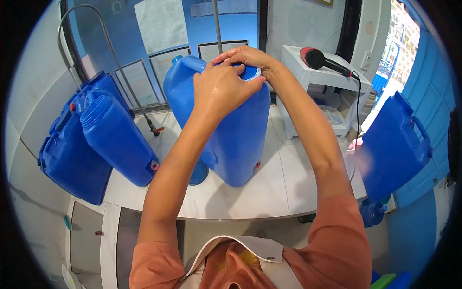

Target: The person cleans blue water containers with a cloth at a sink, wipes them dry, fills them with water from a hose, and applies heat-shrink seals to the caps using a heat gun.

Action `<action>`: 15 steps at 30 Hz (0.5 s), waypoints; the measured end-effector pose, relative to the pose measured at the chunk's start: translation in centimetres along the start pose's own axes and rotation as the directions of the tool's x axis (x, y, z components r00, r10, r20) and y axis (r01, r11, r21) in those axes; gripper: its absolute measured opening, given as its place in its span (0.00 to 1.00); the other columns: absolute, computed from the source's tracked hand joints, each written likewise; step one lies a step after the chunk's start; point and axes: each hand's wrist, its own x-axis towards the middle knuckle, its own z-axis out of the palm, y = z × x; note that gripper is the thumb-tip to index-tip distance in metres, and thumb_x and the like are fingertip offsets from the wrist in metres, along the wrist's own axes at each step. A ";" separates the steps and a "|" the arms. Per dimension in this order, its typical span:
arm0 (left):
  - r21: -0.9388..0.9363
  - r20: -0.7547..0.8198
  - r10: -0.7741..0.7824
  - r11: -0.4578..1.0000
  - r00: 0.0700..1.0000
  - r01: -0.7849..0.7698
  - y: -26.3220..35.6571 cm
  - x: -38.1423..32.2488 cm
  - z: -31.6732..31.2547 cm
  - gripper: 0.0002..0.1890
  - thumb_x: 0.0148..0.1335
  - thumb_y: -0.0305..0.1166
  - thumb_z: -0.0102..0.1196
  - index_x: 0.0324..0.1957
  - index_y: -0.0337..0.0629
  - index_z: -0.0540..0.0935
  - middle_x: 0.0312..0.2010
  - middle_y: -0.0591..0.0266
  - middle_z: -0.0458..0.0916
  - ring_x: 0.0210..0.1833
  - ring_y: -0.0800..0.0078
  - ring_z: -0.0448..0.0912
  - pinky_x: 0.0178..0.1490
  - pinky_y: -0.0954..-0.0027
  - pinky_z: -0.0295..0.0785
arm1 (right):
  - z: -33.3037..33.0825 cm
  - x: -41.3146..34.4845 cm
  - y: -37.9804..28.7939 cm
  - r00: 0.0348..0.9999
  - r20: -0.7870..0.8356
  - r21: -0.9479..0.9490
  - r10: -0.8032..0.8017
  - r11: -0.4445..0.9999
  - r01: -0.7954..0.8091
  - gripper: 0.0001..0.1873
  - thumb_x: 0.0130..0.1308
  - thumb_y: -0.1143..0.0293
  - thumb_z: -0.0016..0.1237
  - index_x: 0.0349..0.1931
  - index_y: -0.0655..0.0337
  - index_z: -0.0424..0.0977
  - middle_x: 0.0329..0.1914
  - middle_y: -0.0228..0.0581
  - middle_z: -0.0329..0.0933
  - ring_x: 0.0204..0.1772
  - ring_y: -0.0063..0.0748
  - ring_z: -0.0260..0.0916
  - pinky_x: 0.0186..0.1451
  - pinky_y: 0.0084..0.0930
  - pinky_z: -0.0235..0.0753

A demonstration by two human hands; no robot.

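Note:
A large blue plastic water container (pixel 238 133) stands upright on the counter, with a small spout hole (pixel 257 165) low on its right side. Both hands meet at its wide mouth. My left hand (pixel 223 86) lies across the near side, its thumb at a whitish strip (pixel 255 75) along the rim. From the far right, my right hand (pixel 249 57) curls over the mouth, fingertips beside the left fingers. The hands cover most of the opening, so what they pinch there is hidden. A round blue lid (pixel 198 172) rests on the counter, partly behind my left forearm.
Several blue containers (pixel 115 141) stand at left, one uncapped. A curved metal pipe (pixel 112 54) ends in a red-handled valve (pixel 157 130). At right, a corded heat gun or dryer (pixel 317 59) lies on a white shelf unit (pixel 299 72). Another blue container (pixel 393 148) stands far right.

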 end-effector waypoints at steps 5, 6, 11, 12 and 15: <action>-0.099 0.090 -0.019 0.995 0.996 0.028 -0.8 -0.3 -0.6 0.26 0.47 0.58 0.53 0.39 0.49 0.84 0.26 0.60 0.83 0.30 0.66 0.81 0.35 0.69 0.73 | 0.9 -0.1 -0.4 1.000 -0.023 -0.025 -0.008 1.000 0.007 0.18 0.53 0.75 0.42 0.45 0.63 0.76 0.46 0.37 0.76 0.51 0.25 0.69 0.57 0.19 0.64; -0.090 0.041 0.000 0.996 0.999 0.004 -0.9 -0.3 -0.4 0.26 0.47 0.58 0.53 0.38 0.50 0.84 0.24 0.60 0.83 0.28 0.66 0.81 0.34 0.69 0.73 | 0.9 -0.1 -0.5 0.999 -0.031 -0.041 -0.027 0.999 0.026 0.17 0.54 0.75 0.42 0.45 0.64 0.76 0.45 0.37 0.76 0.49 0.24 0.70 0.56 0.19 0.65; -0.277 -0.099 0.097 0.953 0.990 -0.121 -1.2 -0.2 0.2 0.20 0.53 0.50 0.51 0.38 0.47 0.84 0.32 0.57 0.82 0.39 0.63 0.79 0.44 0.67 0.71 | -0.7 -0.2 0.7 0.994 -0.038 -0.004 -0.100 0.995 0.100 0.16 0.57 0.70 0.41 0.43 0.66 0.76 0.39 0.38 0.77 0.44 0.24 0.72 0.51 0.18 0.68; -0.396 -0.140 0.118 0.903 0.983 -0.164 -2.0 -0.2 0.9 0.19 0.56 0.48 0.49 0.38 0.46 0.84 0.35 0.56 0.81 0.43 0.62 0.77 0.49 0.67 0.69 | -1.1 -0.8 1.4 0.983 -0.154 0.079 -0.103 0.990 0.116 0.16 0.58 0.69 0.41 0.43 0.67 0.76 0.40 0.39 0.77 0.44 0.25 0.72 0.52 0.19 0.68; -0.672 -0.288 0.055 0.700 0.956 -0.242 -6.4 -1.0 2.0 0.19 0.65 0.40 0.38 0.48 0.37 0.76 0.51 0.51 0.73 0.57 0.60 0.67 0.62 0.64 0.57 | -0.2 -3.2 2.8 0.839 -0.523 0.179 -0.153 0.942 0.283 0.18 0.61 0.67 0.39 0.46 0.70 0.72 0.44 0.44 0.74 0.51 0.31 0.70 0.56 0.22 0.66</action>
